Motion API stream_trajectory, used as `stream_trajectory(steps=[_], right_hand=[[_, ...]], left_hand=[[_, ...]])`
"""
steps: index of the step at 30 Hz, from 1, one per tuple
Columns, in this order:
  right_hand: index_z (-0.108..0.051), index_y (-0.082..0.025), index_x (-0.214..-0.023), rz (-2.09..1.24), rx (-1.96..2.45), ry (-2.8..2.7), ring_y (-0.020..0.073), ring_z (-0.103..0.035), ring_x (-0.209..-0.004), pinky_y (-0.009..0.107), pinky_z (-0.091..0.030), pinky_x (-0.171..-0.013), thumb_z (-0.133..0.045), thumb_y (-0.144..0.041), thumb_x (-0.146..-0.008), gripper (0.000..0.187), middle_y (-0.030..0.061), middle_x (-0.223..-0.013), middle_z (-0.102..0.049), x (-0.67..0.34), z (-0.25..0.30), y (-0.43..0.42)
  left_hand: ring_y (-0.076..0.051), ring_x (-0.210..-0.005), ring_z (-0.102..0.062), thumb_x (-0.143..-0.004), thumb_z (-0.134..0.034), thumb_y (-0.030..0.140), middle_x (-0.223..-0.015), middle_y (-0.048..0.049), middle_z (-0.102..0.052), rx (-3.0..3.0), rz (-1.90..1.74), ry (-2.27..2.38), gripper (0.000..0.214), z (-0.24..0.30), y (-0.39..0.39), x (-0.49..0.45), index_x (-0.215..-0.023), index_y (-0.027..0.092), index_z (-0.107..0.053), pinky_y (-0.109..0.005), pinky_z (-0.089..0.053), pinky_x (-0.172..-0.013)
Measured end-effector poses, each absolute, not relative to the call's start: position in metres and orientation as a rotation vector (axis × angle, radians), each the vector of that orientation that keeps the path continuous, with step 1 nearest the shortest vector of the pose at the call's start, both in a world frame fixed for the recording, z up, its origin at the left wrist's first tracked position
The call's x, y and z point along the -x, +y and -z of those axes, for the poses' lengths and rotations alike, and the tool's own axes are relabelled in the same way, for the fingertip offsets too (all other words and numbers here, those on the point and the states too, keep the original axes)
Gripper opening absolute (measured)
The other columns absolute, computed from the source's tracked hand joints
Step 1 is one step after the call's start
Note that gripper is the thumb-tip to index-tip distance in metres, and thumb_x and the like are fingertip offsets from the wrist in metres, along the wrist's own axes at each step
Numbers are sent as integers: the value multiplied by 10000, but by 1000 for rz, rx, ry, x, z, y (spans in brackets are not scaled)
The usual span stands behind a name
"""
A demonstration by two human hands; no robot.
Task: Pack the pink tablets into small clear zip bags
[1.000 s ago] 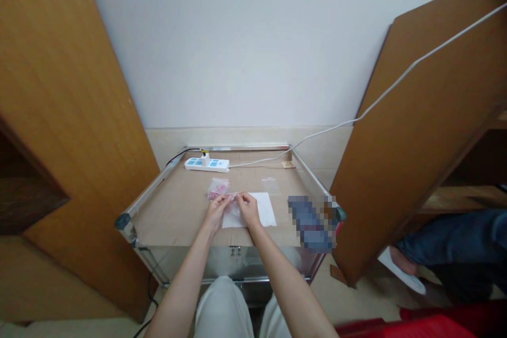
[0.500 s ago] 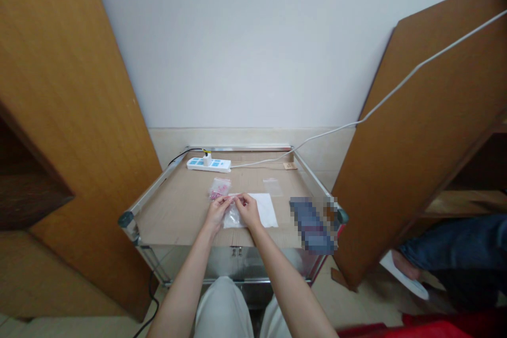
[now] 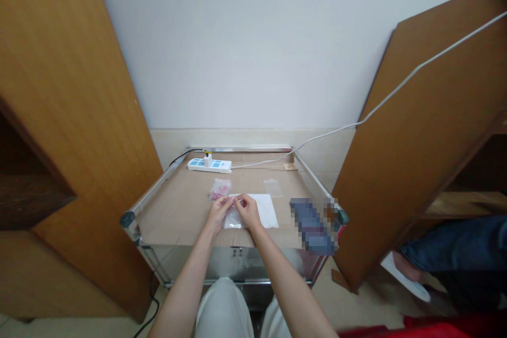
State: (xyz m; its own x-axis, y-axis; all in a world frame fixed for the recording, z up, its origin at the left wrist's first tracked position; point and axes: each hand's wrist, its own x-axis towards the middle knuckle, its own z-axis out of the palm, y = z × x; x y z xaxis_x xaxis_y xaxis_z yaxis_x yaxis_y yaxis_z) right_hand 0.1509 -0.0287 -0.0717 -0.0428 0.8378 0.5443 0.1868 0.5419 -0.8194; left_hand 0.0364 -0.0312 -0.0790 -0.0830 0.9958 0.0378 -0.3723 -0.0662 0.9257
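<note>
My left hand [image 3: 218, 211] and my right hand [image 3: 247, 210] meet over a white sheet [image 3: 266, 210], fingertips pinched close together. Between them they grip the top edge of a small clear plastic bag [image 3: 233, 218], whose lower part spreads over the sheet's left side. What the bag holds, if anything, I cannot make out. Just beyond my left hand lies another clear bag with pink and red bits [image 3: 220, 189]. A flat clear zip bag [image 3: 272, 187] rests behind the sheet, to the right.
A white power strip [image 3: 209, 165] with one plug sits at the table's back left. Its white cable [image 3: 328, 132] runs up to the right. A blurred dark object [image 3: 312, 227] lies at right. Metal rails edge the table [image 3: 170, 216]. Another person's leg [image 3: 455, 245] shows at far right.
My hands stay in almost the same place, with only a slight shift of the fingertips at the bag's edge. The view has moved very little.
</note>
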Motion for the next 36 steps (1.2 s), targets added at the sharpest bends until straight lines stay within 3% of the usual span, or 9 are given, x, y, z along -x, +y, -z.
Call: stream_trajectory(steps=[13, 36], right_hand=[[-604, -162, -697, -568, 879, -1615, 111, -463, -566, 206, -349, -533, -457, -265, -751, 187, 15, -623, -557, -151, 72, -28], [-590, -169, -651, -769, 859, -1477, 129, -531, -651, 214, -383, -619, -402, -285, -780, 256, 25, -666, -592, -148, 71, -26]], left_hand=[[-82, -603, -538, -551, -670, 265, -678, -15, -613, -963, -1518, 982, 234, 86, -27, -33, -723, 124, -600, -175, -391, -560], [-100, -613, -534, -575, -642, 281, -672, -42, -618, -970, -1522, 971, 205, 83, -28, -37, -680, 105, -622, -195, -387, -575]])
